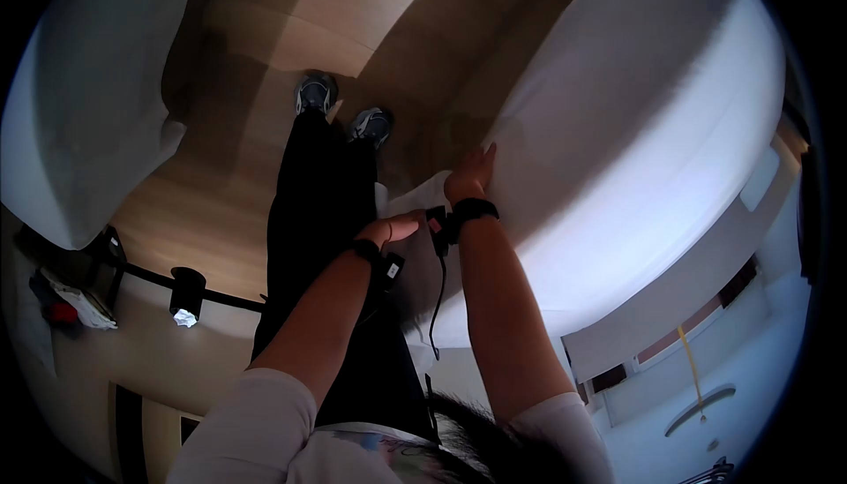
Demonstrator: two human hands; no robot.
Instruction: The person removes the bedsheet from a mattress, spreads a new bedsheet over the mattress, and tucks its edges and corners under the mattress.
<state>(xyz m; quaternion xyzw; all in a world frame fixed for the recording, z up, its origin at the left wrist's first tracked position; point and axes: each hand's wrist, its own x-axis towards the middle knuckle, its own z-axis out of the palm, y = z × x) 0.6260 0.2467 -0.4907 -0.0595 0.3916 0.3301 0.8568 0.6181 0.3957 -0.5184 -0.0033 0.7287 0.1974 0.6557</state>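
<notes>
My right hand (pixel 473 175) lies against the side of a white sheet (pixel 600 140) that covers a bed on the right. Its fingers look stretched out, pointing up along the sheet's edge. Lower and closer to my legs, my left hand (pixel 402 226) is beside the bed's near corner, with fingers extended to the right and nothing clearly visible in them. Some white cloth shows between the hands. Both wrists wear black bands with small boxes; from the box at my right wrist (pixel 438 230) hangs a black cable (pixel 439 307).
Another white-covered bed or surface (pixel 88 113) stands on the left. Wooden floor (pixel 238 157) runs between the two, with my shoes (pixel 316 93) on it. A black bin-like container (pixel 187 294) with a white liner and a pile of items (pixel 75 299) are at lower left.
</notes>
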